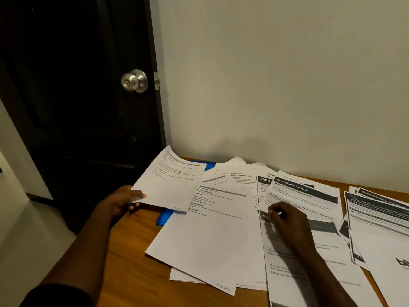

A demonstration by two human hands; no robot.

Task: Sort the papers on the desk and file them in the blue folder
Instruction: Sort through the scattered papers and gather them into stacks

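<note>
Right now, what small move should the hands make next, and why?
Probably lift the dark-headed sheet that the right hand pinches at its corner and add it to the white sheet in the left hand; the blue folder lies mostly buried.

"DRESSING TABLE" on a dark-headed sheet (309, 200), "3080" on the neighbouring sheet (264, 179) to its left

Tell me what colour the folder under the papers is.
Blue. The folder shows in the head view, the only one, mostly covered by the papers.
</note>
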